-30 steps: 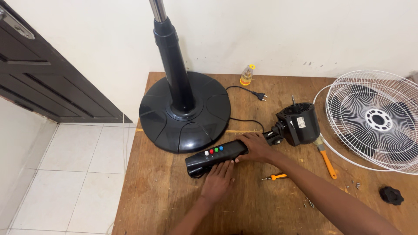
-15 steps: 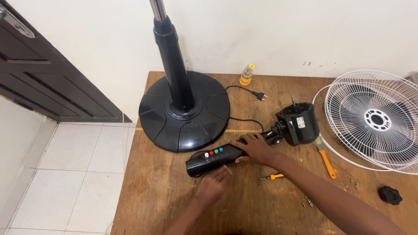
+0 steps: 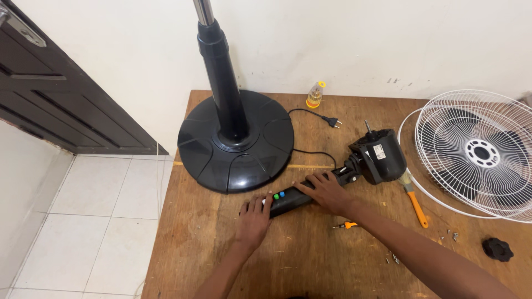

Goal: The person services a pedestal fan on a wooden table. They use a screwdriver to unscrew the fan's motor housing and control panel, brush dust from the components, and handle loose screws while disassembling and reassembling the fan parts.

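Wooden table (image 3: 310, 266) stands against a white wall, with a dark door and pale floor tiles to the left. On it sits the round black fan base (image 3: 235, 141) with its pole rising out of view. A black control box (image 3: 288, 200) with green and blue buttons lies just in front of the base, its long axis slanting up to the right, where it joins the black motor (image 3: 379, 155). The motor carries a small white rectangular label on its side, and its shaft points up and away. The left hand (image 3: 254, 221) lies flat, fingers spread, covering the box's left end. The right hand (image 3: 328, 191) rests on the box's right end, fingers curled loosely over it. A small yellow-capped bottle (image 3: 315, 95) stands near the wall, beside the plug (image 3: 332, 122). A white grille (image 3: 479, 152) lies at the right, an orange-handled brush (image 3: 414, 200) beside it, a tiny orange screwdriver (image 3: 347, 225) near the right wrist, and a black knob (image 3: 497, 249) further right.
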